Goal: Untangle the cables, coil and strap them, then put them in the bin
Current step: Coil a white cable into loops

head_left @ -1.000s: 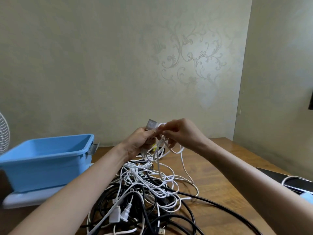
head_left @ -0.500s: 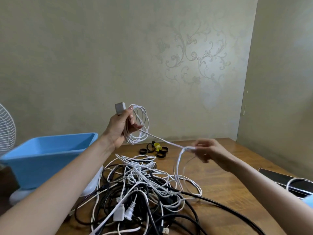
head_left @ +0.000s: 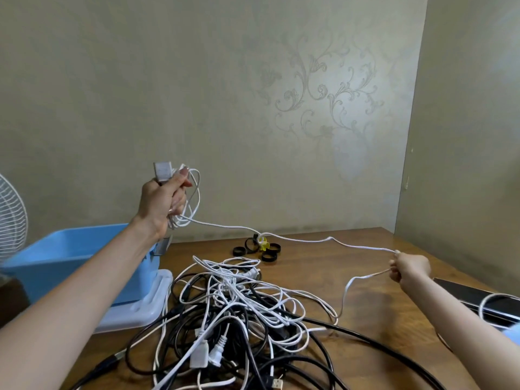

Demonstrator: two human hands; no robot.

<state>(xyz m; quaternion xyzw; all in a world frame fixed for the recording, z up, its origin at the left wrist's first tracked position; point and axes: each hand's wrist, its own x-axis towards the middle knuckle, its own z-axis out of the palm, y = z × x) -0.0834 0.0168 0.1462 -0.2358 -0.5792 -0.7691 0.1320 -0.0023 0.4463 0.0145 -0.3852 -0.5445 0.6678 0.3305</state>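
The left hand is raised well above the counter, its fingers curled tight round a coil of white cable. A white boxy plug stands up out of the top of the fist.

From the bottom of the coil the cable runs off to the right in a shallow sag and passes over the straps. It reaches the right hand, which is held low over the right part of the counter. That hand is closed, pinching the cable between thumb and fingers. Below the pinch the cable drops and curves back left, down onto the counter and into the pile.

The pile is a loose tangle of white and black cables. It lies on the middle of the counter, toward the near edge, with several plug ends showing at its front.

The bin is blue and open-topped. It stands at the left of the counter on a pale lid, just beside the pile and partly hidden by the left forearm.

The straps are black rings, with a small yellow piece among them. They lie beyond the pile, near the wall.

A white fan grille shows at the far left edge. A flat dark device lies at the right edge, with a white loop across it.
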